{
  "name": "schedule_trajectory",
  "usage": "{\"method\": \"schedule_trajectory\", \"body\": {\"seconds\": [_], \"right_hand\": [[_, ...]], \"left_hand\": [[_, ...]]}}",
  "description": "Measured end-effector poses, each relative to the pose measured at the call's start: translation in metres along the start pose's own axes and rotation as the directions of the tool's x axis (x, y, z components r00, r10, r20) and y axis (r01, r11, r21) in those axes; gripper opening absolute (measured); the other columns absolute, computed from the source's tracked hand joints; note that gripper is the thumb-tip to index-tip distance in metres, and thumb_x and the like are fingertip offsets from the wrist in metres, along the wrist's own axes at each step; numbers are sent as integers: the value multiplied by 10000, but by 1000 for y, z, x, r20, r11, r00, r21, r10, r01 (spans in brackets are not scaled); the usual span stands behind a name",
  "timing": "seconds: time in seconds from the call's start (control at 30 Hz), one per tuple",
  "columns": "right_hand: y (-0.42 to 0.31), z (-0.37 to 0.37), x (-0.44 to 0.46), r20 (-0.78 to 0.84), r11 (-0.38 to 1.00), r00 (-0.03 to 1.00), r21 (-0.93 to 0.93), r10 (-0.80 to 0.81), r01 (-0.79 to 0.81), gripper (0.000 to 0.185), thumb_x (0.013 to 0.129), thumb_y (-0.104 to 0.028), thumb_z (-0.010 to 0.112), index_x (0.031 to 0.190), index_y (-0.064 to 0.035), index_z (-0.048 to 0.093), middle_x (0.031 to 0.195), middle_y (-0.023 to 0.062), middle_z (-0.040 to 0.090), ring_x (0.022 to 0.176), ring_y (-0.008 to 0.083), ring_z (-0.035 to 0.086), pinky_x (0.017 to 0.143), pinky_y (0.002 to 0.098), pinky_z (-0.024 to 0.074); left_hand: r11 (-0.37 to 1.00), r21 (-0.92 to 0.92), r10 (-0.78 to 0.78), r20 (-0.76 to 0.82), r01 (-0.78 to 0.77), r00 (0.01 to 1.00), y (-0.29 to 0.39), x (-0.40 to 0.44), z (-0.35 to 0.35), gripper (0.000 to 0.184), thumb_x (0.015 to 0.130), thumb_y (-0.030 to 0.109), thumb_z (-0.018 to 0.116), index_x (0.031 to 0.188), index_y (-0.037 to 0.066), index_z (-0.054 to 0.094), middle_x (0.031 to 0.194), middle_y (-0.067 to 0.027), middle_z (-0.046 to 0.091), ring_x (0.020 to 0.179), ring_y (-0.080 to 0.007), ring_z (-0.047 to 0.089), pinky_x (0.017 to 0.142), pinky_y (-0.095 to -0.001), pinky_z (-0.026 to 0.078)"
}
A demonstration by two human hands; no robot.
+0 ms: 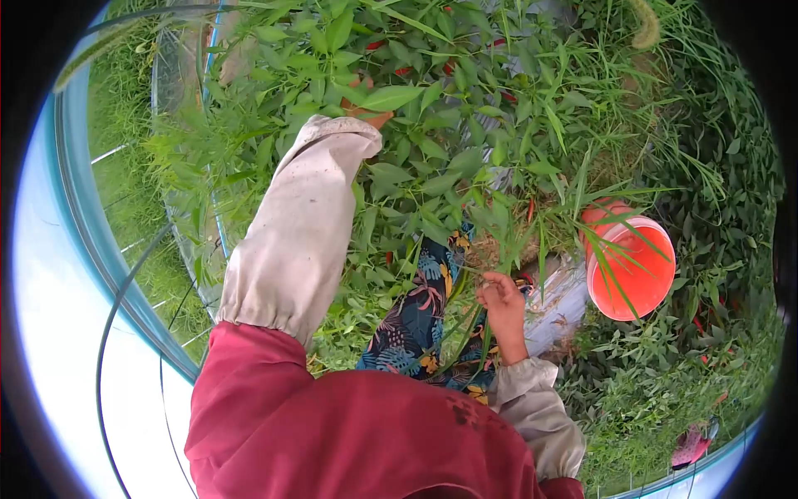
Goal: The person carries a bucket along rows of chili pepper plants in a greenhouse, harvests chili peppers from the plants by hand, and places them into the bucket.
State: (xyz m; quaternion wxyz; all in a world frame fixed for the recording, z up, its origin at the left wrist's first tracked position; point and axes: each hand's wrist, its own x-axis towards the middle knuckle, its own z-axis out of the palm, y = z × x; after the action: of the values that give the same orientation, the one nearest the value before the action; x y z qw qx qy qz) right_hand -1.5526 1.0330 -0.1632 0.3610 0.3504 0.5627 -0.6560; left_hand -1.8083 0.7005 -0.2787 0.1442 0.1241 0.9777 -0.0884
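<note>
My left arm, in a pale sleeve cover, reaches forward into the pepper plants (399, 166). Leaves hide most of my left hand (366, 114), so its fingers and anything in them do not show. Low in front of my body, my right hand (502, 306) has its fingers curled in beside thin green stems and grass blades. Whether something small is between those fingers I cannot make out. Red chili peppers (402, 71) hang among the leaves beyond my left hand. My patterned trousers (416, 312) show between the plants.
A red bucket (592, 274) with a pale rim is tilted among the plants at right, grass blades crossing its mouth. Grey plastic sheeting (555, 312) covers ground beside it. Clear film and a blue-green edge (71, 158) curve along the left. A pink item (692, 445) lies lower right.
</note>
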Motion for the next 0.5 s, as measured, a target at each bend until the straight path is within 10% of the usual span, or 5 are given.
{"method": "schedule_trajectory", "body": {"seconds": [0.13, 0.17, 0.3, 0.43, 0.5], "right_hand": [[27, -38, 14, -106, 1000, 994, 18, -21, 23, 204, 860, -22, 484, 1043, 55, 531, 758, 64, 601, 669, 100, 564, 616, 231, 465], [28, -45, 17, -100, 999, 995, 31, -23, 27, 204, 860, -22, 484, 1043, 55, 531, 758, 64, 601, 669, 100, 564, 616, 231, 465], [30, -58, 22, -197, 999, 980, -5, -32, 32, 208, 869, -64, 490, 1053, 17, 545, 770, 49, 609, 625, 82, 541, 555, 192, 422], [16, -58, 21, -207, 998, 976, -3, -61, 62, 215, 862, -62, 485, 1052, 21, 543, 768, 51, 605, 624, 85, 542, 551, 195, 422], [29, -60, 27, -200, 992, 980, 118, -18, 43, 214, 862, -62, 485, 1050, 22, 543, 768, 52, 605, 628, 87, 544, 557, 197, 425]], "left_hand": [[934, -61, -229, 656, 353, 719, -36, -31, -32, 426, 846, 461, 520, 1199, 224, 544, 1170, -79, 577, 1032, -340, 554, 881, -463, 433], [997, 1, -75, 359, 81, 930, -43, -49, -39, 439, 832, 474, 533, 1185, 215, 566, 1050, -110, 628, 920, -348, 604, 801, -453, 473], [954, -118, -178, 518, 276, 837, -69, -36, -49, 475, 789, 405, 634, 1181, 140, 587, 963, -163, 653, 920, -318, 615, 822, -408, 462], [465, -680, -314, 471, 567, 824, -108, -1, -21, 435, 816, 329, 618, 1182, 96, 585, 1083, -137, 627, 991, -247, 598, 851, -361, 440], [-255, -874, -379, 484, 413, 789, -106, 23, -43, 387, 873, 211, 536, 1198, 2, 506, 1097, -162, 607, 1037, -289, 577, 887, -395, 456]]}}
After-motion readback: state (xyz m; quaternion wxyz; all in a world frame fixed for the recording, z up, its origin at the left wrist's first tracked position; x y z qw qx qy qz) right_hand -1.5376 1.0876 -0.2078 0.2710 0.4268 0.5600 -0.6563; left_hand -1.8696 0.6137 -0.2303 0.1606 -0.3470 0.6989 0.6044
